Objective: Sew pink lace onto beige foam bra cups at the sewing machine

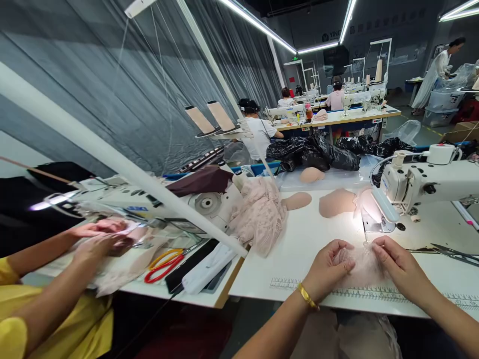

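In a grey-curtained sewing room, a white worktop [258, 279] spans the near right, with a sewing machine [441, 184] on its right side. Near its front edge, below the needle area, lies a piece of sheer pale-pink fabric [362, 269]; the fingers of the left hand [329, 271] pinch its left side, those of the right hand [400, 269] its upper right. Farther back, a beige pad [312, 174] rests on translucent plastic [290, 183], whether a tray or a sheet cannot be told. Beyond it are shiny black bags [337, 154], bulging, their contents hidden. At the far right, clear bins [444, 98] stand stacked, with crumpled plastic film [463, 76] at the top; what they hold is too small to make out. An open-looking cardboard box [458, 135] sits nearer, its inside unclear. Lace fabric [260, 214] is heaped at the worktop's left end.
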`<state>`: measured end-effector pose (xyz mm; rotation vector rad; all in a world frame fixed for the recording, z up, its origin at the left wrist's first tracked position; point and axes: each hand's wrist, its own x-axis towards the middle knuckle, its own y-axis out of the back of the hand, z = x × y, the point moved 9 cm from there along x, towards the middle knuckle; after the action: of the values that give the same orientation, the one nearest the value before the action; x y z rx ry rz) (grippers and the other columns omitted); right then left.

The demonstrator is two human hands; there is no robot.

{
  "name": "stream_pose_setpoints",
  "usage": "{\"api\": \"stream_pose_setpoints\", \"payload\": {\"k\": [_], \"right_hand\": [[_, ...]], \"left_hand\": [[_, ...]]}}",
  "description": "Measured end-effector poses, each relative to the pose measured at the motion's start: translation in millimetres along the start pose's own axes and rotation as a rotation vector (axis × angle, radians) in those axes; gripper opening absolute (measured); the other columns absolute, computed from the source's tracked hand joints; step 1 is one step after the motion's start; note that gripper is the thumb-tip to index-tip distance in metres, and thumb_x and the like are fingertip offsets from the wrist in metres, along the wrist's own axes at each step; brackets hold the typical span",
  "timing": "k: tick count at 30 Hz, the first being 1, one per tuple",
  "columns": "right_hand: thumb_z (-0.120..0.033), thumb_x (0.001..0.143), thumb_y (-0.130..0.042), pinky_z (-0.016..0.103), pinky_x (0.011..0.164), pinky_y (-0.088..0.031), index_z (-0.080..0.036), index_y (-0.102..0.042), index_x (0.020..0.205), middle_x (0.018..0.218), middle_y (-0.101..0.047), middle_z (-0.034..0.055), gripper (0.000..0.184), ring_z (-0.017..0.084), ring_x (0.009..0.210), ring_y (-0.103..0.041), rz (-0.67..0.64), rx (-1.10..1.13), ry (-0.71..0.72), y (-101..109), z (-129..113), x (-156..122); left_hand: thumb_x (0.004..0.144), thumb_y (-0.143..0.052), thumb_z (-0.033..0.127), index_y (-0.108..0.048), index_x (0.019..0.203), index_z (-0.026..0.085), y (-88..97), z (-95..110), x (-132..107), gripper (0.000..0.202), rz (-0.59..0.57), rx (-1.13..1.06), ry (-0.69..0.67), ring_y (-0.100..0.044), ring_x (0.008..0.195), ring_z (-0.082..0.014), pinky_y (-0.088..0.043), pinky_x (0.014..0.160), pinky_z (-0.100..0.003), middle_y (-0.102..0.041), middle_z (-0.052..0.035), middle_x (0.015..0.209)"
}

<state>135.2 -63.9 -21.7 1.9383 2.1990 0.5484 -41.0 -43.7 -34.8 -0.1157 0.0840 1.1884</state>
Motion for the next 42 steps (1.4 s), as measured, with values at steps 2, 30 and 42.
{"api": "stream_pose_setpoints", "payload": {"k": [2,30,42], "right_hand": [[-0.054,0.103,-0.05,0.03,0.069,-0.048,-0.024,-0.06,0.104,0.082,-0.057,-0.0016,0.032,0.018,0.077,-0.056,0.004,0.015,0.011,-0.5,3.1,0.5],[-0.067,0.094,-0.058,0.031,0.061,-0.038,-0.024,-0.057,0.084,0.065,-0.07,-0.0004,0.043,0.018,0.062,-0.055,-0.176,0.38,-0.253,-8.7,36.0,32.3],[-0.08,0.094,-0.043,0.037,0.075,-0.05,-0.019,-0.067,0.103,0.09,-0.074,0.009,0.066,0.022,0.08,-0.065,-0.121,0.505,-0.229,0.9,30.1,23.5]], "left_hand": [[0.075,-0.081,0.043,-0.071,0.097,0.018,1.9,3.6,1.3,0.035,0.039,0.12,-0.065,-0.057,0.078,-0.0149,-0.045,0.074,-0.027,-0.065,0.0002,0.085],[0.082,-0.059,0.006,-0.066,0.116,0.016,63.1,87.0,120.2,0.035,0.406,1.201,-0.185,-0.064,0.107,-0.0332,-0.049,0.097,-0.048,-0.067,-0.0162,0.111],[0.083,-0.064,0.034,-0.061,0.083,0.019,24.0,67.3,0.6,0.016,0.151,0.409,-0.123,-0.051,0.066,-0.0138,-0.041,0.059,-0.024,-0.054,0.0019,0.071]]}}
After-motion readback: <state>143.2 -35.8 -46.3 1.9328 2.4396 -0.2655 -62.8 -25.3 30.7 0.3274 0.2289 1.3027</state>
